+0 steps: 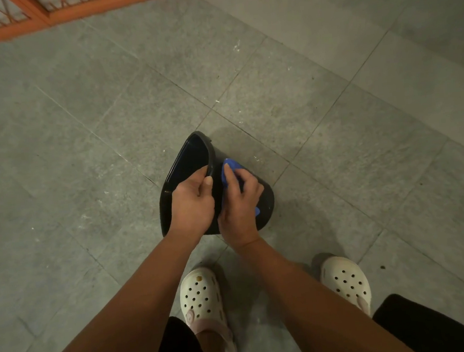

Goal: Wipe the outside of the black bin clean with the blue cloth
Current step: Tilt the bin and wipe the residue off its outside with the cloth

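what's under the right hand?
A crumpled blue cloth, pressed by the right hand against the outside of the black plastic bin. The hand covers most of the cloth; the wall beneath is hidden.

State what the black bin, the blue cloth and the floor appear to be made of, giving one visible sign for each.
Black bin: probably moulded plastic, smooth with slight sheen, rolled rim.
Blue cloth: soft matte fabric, bunching under the right hand.
Floor: likely stone or ceramic tiles, matte, speckled, straight joints.
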Motion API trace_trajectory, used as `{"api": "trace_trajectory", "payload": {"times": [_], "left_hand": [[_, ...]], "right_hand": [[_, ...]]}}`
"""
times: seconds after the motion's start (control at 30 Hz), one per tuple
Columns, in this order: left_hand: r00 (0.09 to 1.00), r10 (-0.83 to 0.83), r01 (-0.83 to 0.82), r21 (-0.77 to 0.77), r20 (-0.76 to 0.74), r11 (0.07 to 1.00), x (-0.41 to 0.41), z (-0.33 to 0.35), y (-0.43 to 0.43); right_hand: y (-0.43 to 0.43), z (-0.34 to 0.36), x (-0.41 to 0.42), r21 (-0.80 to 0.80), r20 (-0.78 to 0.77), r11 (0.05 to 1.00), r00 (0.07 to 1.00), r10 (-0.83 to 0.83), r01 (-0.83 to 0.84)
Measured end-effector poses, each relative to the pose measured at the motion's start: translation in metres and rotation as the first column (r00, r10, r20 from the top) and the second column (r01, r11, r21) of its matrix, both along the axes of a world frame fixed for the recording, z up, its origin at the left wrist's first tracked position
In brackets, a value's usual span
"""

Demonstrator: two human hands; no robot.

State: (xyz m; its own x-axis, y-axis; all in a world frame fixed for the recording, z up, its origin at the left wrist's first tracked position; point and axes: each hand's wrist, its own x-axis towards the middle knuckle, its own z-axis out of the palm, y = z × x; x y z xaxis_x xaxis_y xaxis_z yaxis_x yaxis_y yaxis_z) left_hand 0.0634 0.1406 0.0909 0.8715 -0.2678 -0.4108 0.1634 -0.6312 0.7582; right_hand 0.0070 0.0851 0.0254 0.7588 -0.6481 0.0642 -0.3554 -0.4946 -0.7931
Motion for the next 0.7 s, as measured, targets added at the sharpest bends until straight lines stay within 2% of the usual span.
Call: {"api": "trace_trajectory", "payload": {"times": [0.07, 0.13, 0.27, 0.37, 0.57, 0.7], "left_hand": [[1.0, 0.001, -0.001, -0.002, -0.002, 1.0, -0.001, -0.001, -0.001], [1.0, 0.002, -0.002, 0.005, 0.007, 1.0, 0.001, -0.003, 0.0], [0.999, 0.023, -0.024, 0.023, 0.035, 0.999, 0.001, -0.005, 0.005], [0.997, 0.047, -0.049, 0.03, 0.056, 0.998, -0.001, -0.005, 0.006], [0.992, 0.115, -0.118, 0.068, 0.049, 0.991, -0.001, -0.008, 0.01], [0.992, 0.117, -0.121, 0.1, 0.048, 0.988, 0.0, -0.007, 0.01]], "right_hand": [[0.0, 0.001, 0.003, 0.009, -0.024, 1.0, 1.0, 0.003, -0.003], [-0.004, 0.004, 0.01, 0.082, -0.066, 0.997, 0.998, 0.0, 0.005], [-0.027, 0.012, 0.035, 0.111, -0.244, 0.978, 0.949, 0.2, -0.177], [-0.039, 0.012, 0.043, 0.182, -0.293, 0.955, 0.915, 0.279, -0.233], [-0.05, -0.02, 0.023, 0.218, -0.499, 0.973, 0.849, 0.174, -0.071], [-0.058, -0.041, -0.005, 0.247, -0.554, 0.968, 0.827, 0.101, 0.047]]}}
